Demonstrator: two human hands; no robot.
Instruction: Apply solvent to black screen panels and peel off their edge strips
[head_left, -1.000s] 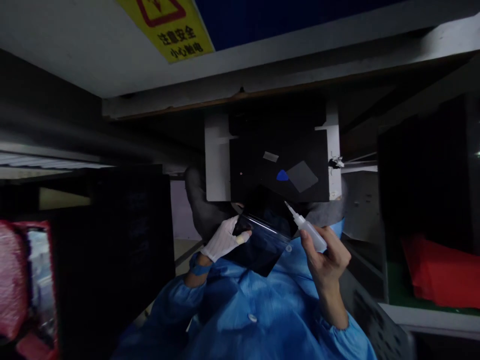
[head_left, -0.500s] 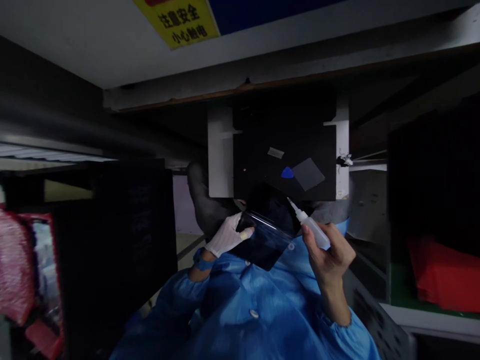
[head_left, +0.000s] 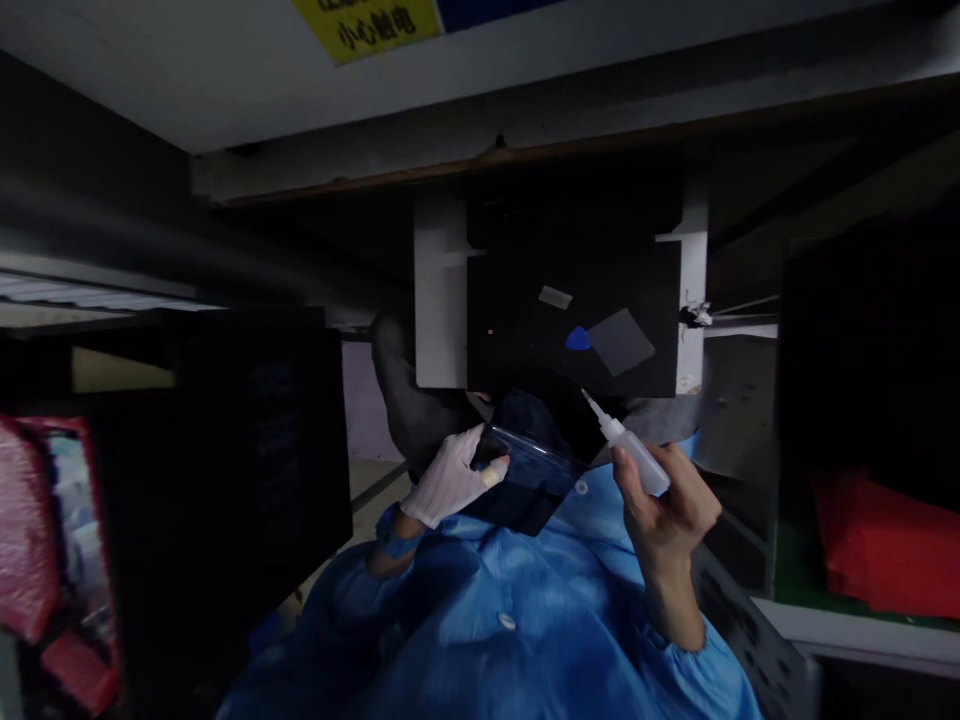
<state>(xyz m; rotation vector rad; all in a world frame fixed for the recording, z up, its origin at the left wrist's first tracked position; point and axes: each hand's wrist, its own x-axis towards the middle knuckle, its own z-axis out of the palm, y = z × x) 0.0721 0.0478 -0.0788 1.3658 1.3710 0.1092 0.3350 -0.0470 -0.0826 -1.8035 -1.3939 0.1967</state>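
My left hand, in a white glove with the thumb tip showing pale yellow, is closed on the left edge of a dark glossy panel. The panel lies tilted in front of my blue smock, and a bright reflection line crosses it. In my bare right hand is a translucent white squeeze bottle with a narrow nozzle. Its tip points up and left, close to the panel's upper right side; whether it touches cannot be made out. The fingers behind the panel are hidden.
A black work mat on a white board holds a blue triangular pick, a grey square sheet and a small pale strip. A dark box stands left; red sheets lie right. A shelf edge crosses above.
The camera view has shifted slightly. The panel's tilt and reflection have changed a little. My right hand with the squeeze bottle appears slightly farther right; both grips are unchanged.
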